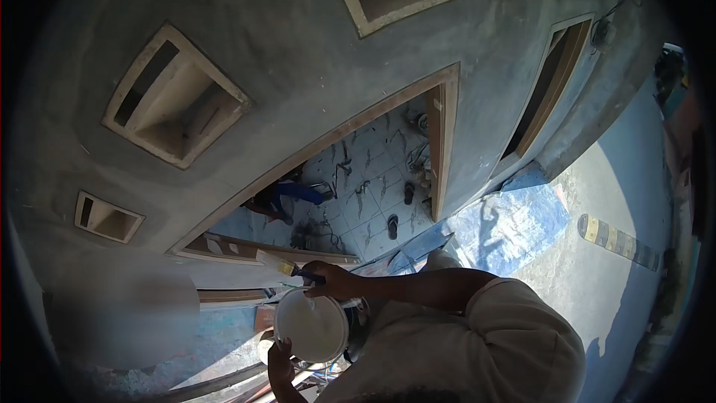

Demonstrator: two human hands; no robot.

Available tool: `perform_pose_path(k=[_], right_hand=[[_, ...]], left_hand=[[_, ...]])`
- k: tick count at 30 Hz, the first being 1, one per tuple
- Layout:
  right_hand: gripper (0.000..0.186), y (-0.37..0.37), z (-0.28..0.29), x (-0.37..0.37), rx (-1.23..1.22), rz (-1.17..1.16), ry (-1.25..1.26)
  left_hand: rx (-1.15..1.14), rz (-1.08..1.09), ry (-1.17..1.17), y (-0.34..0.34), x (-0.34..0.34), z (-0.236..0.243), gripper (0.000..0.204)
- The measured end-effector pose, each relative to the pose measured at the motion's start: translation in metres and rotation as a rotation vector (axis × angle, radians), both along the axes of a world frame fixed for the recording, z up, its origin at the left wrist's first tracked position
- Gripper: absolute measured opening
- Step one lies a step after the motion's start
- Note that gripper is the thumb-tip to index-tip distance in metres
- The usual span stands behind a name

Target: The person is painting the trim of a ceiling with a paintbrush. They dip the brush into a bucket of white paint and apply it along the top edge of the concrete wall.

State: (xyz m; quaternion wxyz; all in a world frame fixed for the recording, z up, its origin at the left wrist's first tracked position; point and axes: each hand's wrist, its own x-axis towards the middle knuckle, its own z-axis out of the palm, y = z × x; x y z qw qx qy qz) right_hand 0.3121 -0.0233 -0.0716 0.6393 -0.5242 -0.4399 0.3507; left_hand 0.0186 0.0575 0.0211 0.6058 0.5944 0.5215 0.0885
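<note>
My right hand [333,281] is closed around the dark handle of a paintbrush [277,262], just above a round white bucket [313,328]. The brush's pale bristles point left toward the wall, below the door opening. At the bucket's left side, my left hand [280,363] grips its rim, fingers bent over the edge. The bucket sits close against my body, and its inside looks pale; I cannot tell how full it is.
A grey plastered wall [298,37] with recessed vent blocks [179,97] rises ahead. Through the wooden door frame [445,157], a person in blue trousers [300,192] is on a tiled floor with sandals [393,227]. A blue sheet [514,227] and striped speed bump [617,242] lie right.
</note>
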Motion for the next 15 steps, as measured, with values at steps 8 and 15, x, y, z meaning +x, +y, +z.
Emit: perform_pose_path(k=[8, 15], right_hand=[[0.037, -0.025, 0.05, 0.005, -0.321, 0.256, 0.089], [0.043, -0.013, 0.044, 0.003, -0.302, 0.263, 0.126]], left_hand=[[-0.003, 0.33, -0.035, -0.063, -0.024, 0.025, 0.021], [-0.418, 0.325, -0.988, -0.084, 0.014, 0.055, 0.028]])
